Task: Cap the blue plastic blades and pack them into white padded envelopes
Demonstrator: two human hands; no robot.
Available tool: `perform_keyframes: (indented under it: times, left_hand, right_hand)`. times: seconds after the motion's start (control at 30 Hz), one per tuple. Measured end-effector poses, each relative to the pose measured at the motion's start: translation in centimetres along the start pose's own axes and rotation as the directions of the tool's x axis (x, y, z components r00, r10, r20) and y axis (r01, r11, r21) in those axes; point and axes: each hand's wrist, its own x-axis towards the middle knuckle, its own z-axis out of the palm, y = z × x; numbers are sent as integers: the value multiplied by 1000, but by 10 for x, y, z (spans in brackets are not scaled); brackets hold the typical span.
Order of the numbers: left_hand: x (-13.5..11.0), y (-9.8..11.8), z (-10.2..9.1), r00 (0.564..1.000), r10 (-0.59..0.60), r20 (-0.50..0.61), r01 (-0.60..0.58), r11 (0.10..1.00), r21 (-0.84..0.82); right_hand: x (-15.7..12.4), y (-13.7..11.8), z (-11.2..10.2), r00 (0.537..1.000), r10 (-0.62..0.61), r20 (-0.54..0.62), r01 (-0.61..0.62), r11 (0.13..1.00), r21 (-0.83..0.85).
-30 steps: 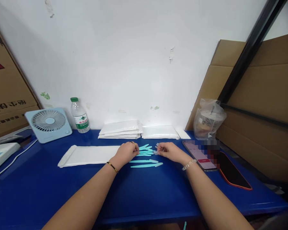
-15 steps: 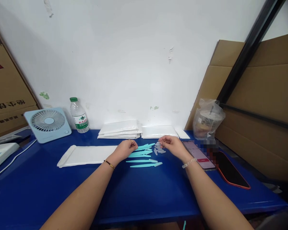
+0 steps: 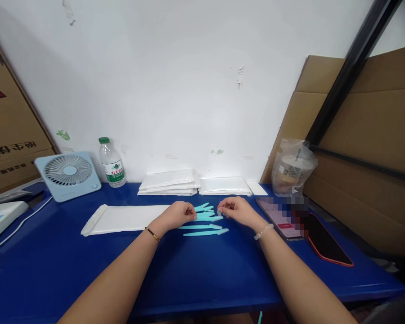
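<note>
Head view, listed from the biggest thing to the smallest:

- Blue table [image 3: 195, 274] fills the lower half, with a white wall behind it.
- Cardboard [image 3: 367, 148] leans at the right, and a carton stands at the left edge.
- Long white bag [image 3: 121, 219] lies flat on the table, just left of the left hand.
- Two stacks of white bags [image 3: 192, 184] lie at the wall.
- Small fan [image 3: 68, 174] and water bottle [image 3: 112, 163] stand at the back left.
- Cup in a plastic bag [image 3: 293, 167] stands at the back right, with a phone [image 3: 281, 218] near it.
- Left hand [image 3: 177, 214] has its fingers curled nearly closed on the end of one teal stick; the grip itself is too small to see well.
- Right hand [image 3: 238, 210] has its fingertips pinched together on a small clear piece; I cannot tell what it is.
- Teal sticks [image 3: 205, 220] lie on the table between both hands, two of them a little nearer to the person.
</note>
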Motion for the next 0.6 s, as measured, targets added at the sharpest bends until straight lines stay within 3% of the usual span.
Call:
perform_keyframes:
  times: [0.1, 0.17, 0.27, 0.6]
  left_hand:
    - [0, -1, 2, 1000, 8, 6, -8, 996, 93]
    - [1, -3, 4, 997, 33, -73, -19, 982, 186]
    - [5, -5, 5, 983, 91, -156, -34, 942, 333]
    - [9, -4, 7, 978, 181, -107, -92, 826, 556]
  right_hand:
    - [1, 5, 4, 991, -47, -123, 6, 949, -316]
    - [3, 9, 7, 991, -39, -129, -17, 914, -405]
    - [4, 13, 11, 995, -13, -95, -31, 894, -446]
    - [2, 12, 2, 996, -59, -67, 28, 918, -395]
